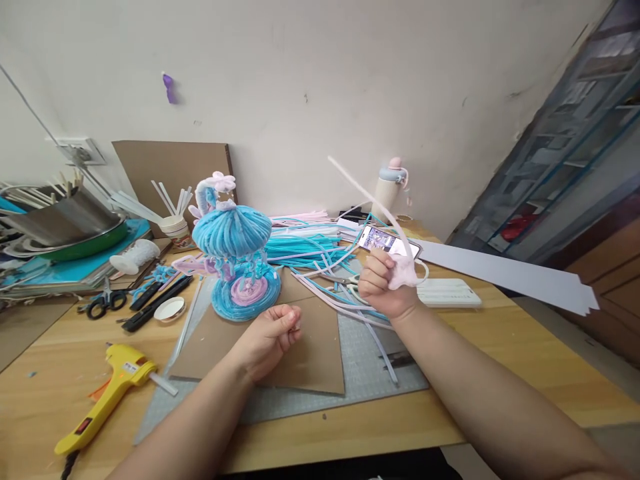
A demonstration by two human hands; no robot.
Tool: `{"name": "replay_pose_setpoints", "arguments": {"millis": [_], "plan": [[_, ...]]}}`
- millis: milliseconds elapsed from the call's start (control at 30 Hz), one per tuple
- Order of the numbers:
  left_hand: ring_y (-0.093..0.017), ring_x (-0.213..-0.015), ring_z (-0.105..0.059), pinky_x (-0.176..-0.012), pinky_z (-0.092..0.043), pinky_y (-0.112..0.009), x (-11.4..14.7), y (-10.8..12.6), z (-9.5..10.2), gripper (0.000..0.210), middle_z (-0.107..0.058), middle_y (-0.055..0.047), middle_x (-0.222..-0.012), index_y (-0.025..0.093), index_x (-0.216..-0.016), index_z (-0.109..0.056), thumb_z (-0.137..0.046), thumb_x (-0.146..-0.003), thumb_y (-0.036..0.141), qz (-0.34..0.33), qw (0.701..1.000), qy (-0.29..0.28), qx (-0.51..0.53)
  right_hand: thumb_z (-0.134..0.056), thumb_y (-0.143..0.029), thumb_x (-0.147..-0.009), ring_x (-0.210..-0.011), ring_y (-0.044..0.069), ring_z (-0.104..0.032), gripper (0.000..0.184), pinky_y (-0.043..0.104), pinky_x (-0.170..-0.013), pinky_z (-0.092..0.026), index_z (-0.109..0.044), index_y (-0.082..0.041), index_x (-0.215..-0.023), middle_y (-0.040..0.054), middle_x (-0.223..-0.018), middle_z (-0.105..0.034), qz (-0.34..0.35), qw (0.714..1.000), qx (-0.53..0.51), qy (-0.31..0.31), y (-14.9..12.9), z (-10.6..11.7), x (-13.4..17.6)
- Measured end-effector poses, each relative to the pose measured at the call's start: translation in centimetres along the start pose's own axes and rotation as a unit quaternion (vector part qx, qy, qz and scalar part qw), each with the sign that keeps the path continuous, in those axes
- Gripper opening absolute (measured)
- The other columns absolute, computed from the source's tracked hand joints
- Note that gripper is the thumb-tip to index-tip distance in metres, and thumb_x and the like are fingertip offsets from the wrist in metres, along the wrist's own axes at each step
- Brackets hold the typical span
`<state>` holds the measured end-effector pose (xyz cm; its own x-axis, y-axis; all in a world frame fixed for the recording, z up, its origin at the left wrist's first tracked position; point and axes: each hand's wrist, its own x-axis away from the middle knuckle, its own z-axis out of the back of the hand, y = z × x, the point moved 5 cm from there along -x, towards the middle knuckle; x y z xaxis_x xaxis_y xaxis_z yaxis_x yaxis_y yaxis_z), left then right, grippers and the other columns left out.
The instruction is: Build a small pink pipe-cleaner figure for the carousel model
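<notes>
My right hand [381,283] is raised and closed around a pale pink pipe cleaner [367,192]. One long end curves up and to the left, while a bent, fluffy pink part [403,271] shows beside my wrist. Lower and to the left, my left hand [275,339] is closed in a pinch above a brown cardboard sheet [317,353]; what its fingers hold, if anything, is hidden. Just behind it stands a carousel-like model of pipe cleaners, with a blue domed top [233,230] and a round blue and pink base [246,293].
Bundled blue and pink pipe cleaners [307,248] lie behind my hands, near a phone [383,240] and a bottle [387,190]. A yellow glue gun [113,393], black scissors [106,300] and a paper cup [176,230] are on the left. White strips [505,270] extend rightward.
</notes>
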<state>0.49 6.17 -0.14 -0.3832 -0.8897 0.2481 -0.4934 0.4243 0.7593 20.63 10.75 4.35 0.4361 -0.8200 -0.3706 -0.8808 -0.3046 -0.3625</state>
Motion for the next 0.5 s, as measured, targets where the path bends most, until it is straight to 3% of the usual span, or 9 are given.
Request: {"name": "replay_pose_setpoints", "arguments": {"millis": [233,333,500], "plan": [[-0.007,-0.06,-0.041,-0.057,-0.037,-0.02,0.5,0.5,-1.1,0.038,-0.041,0.003,-0.069,0.015,-0.06,-0.045,-0.079,-0.062,0.032,-0.034,0.996,-0.076,-0.012,-0.05,-0.018,-0.076,-0.038,0.007,-0.016,0.021,0.017,-0.038,-0.02,-0.035,-0.019,-0.062,-0.0088,-0.05,-0.024,-0.042,0.998,0.018,0.052,1.9,1.1,0.0],[-0.01,-0.07,-0.046,-0.06,-0.039,-0.022,0.8,0.6,-1.4,0.04,-0.048,-0.001,-0.084,0.016,-0.076,-0.057,-0.077,-0.059,0.046,-0.028,0.995,-0.1,0.007,-0.049,-0.018,-0.074,-0.041,0.007,-0.022,0.019,0.017,-0.04,-0.024,-0.035,-0.018,-0.061,-0.0071,-0.051,-0.027,-0.073,0.994,0.023,0.081,3.0,0.9,-0.1],[-0.011,-0.072,-0.048,-0.06,-0.04,-0.022,0.7,0.8,-1.3,0.046,-0.053,-0.006,-0.094,0.015,-0.096,-0.066,-0.056,-0.077,0.056,-0.006,0.997,-0.071,0.025,-0.049,-0.017,-0.07,-0.054,0.009,-0.037,0.019,0.02,-0.052,-0.037,-0.035,-0.017,-0.059,-0.0023,-0.058,-0.036,-0.11,0.986,0.022,0.126,4.7,0.6,-0.1]]}}
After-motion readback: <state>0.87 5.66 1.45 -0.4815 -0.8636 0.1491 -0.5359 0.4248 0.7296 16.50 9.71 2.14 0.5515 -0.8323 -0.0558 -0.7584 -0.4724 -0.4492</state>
